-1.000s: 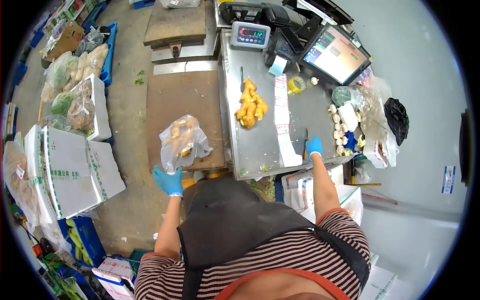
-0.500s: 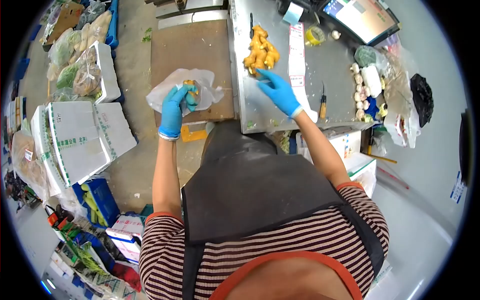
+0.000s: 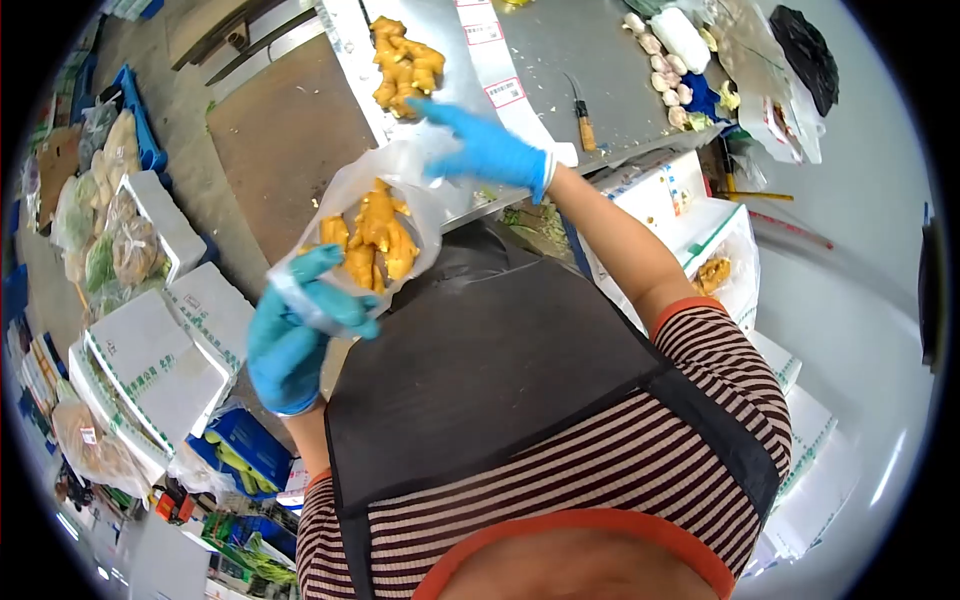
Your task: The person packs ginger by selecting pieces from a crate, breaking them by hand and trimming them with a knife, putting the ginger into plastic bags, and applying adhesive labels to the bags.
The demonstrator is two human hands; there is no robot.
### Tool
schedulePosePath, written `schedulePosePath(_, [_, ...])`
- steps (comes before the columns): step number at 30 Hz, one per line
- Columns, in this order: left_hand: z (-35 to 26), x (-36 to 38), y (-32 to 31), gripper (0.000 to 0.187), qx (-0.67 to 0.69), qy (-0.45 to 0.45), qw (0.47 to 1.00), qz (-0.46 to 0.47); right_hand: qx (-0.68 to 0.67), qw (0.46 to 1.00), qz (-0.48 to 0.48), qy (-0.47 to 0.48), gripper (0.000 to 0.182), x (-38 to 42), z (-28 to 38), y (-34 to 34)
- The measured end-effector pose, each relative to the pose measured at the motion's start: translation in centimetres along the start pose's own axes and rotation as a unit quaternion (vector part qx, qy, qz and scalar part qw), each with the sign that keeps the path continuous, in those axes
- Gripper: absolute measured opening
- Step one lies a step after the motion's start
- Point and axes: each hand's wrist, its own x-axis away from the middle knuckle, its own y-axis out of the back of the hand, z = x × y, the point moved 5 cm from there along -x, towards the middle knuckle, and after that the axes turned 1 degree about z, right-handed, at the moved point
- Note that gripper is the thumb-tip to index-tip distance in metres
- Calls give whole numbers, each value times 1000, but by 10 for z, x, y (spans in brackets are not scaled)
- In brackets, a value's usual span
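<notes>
My left hand (image 3: pixel 295 335), in a blue glove, is closed around the near side of a thin clear plastic bag (image 3: pixel 424 185). Several pieces of ginger (image 3: pixel 375 240) lie inside the bag, which is lifted in front of my apron with its mouth spread. My right hand (image 3: pixel 490 152), also gloved in blue, has its fingers stretched out over the edge of the metal table. Its fingertips are right by a large knob of ginger (image 3: pixel 405 68) lying there, and its thumb overlaps the bag's far rim in this view.
On the metal table (image 3: pixel 620 95) lie a strip of printed labels (image 3: pixel 487 45), a wooden-handled knife (image 3: pixel 583 125) and a row of garlic bulbs (image 3: pixel 660 70). A brown board (image 3: pixel 290 150) stands to the left of it. White foam boxes (image 3: pixel 160 345) are at far left.
My left hand has brought the bag of ginger up from over the brown board, toward me. My right hand stays stretched out by the ginger on the table. The view has turned.
</notes>
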Motion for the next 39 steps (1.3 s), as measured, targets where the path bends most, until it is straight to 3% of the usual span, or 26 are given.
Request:
schedulePosePath(1, [6, -6, -11, 72, -5, 17, 1000, 21, 54, 996, 21, 63, 105, 5, 7, -13])
schedulePosePath(2, [9, -11, -18, 74, -11, 32, 999, 40, 107, 992, -25, 55, 92, 13, 10, -18])
schedulePosePath(4, [8, -21, -7, 72, 55, -23, 996, 59, 53, 980, -158, -107, 77, 17, -55, 1])
schedulePosePath(5, [9, -26, -3, 72, 90, -51, 992, 68, 104, 964, -215, -118, 61, 27, -60, 26])
schedulePosePath(6, [16, -31, -4, 72, 70, -39, 996, 51, 56, 972, -195, -121, 47, 40, -64, 42])
schedulePosePath(8, [30, -34, -5, 73, 28, -7, 1000, 12, 66, 957, -121, -255, 35, 64, -50, 60])
schedulePosePath(9, [34, -42, -9, 70, 10, 0, 1000, 26, -37, 960, -95, -261, 33, 78, -55, 60])
schedulePosePath(11, [62, -59, 9, 69, -87, 4, 995, 38, -235, 937, -36, -257, 30, 93, -59, 58])
schedulePosePath(12, [79, -64, 19, 69, -135, 5, 990, 40, -236, 948, -21, -211, 31, 93, -44, 55])
schedulePosePath(13, [92, -65, 18, 64, -135, 16, 987, 80, -240, 957, -5, -165, 31, 93, -20, 48])
schedulePosePath(14, [101, -65, 5, 60, -92, 57, 993, 54, -244, 962, 8, -120, 32, 93, -3, 39])
schedulePosePath(16, [122, -71, -4, 63, -153, 75, 983, 62, -345, 930, 12, -125, 34, 93, 1, 15])
schedulePosePath(20, [158, -108, -19, 70, -222, 11, 973, 61, -469, 874, 34, -121, 38, 68, -2, -5])
schedulePosePath(22, [148, -128, -44, 73, -273, -72, 956, 76, -269, 956, -5, -120, 34, 61, -6, -10])
schedulePosePath(23, [149, -134, -47, 71, -220, -63, 970, 86, -127, 984, -22, -121, 33, 62, 1, -7])
schedulePosePath(25, [155, -140, -50, 68, -109, -38, 987, 107, 130, 985, -64, -90, 34, 65, 6, -8])
schedulePosePath(28, [171, -141, -29, 73, 25, 78, 972, 221, 203, 972, -111, -28, 31, 69, 10, -2])
schedulePosePath(29, [178, -140, -18, 50, -34, 116, 980, 161, 154, 979, -128, -46, 30, 64, 6, 5])
schedulePosePath(30, [186, -141, -9, 40, -165, 127, 965, 160, 161, 971, -125, -128, 27, 53, -28, 14])
schedulePosePath(31, [195, -142, 1, 31, -293, 136, 933, 157, 5, 967, -164, -192, 24, 41, -58, 26])
schedulePosePath(32, [201, -142, 7, 24, -416, 142, 886, 151, 6, 954, -222, -200, 21, 26, -104, 35])
schedulePosePath(33, [182, -131, -17, 31, -513, -28, 845, 150, 27, 940, -243, -238, 24, 13, -156, 34])
schedulePosePath(36, [163, -135, -28, 28, -552, -260, 768, 193, 57, 919, -238, -308, 33, -2, -186, 23])
schedulePosePath(37, [154, -136, -25, 23, -514, -289, 795, 145, 54, 924, -243, -292, 32, -2, -185, 23])
schedulePosePath(39, [157, -143, -9, 20, -290, -53, 954, 53, -49, 947, -174, -267, 30, 3, -166, 28])
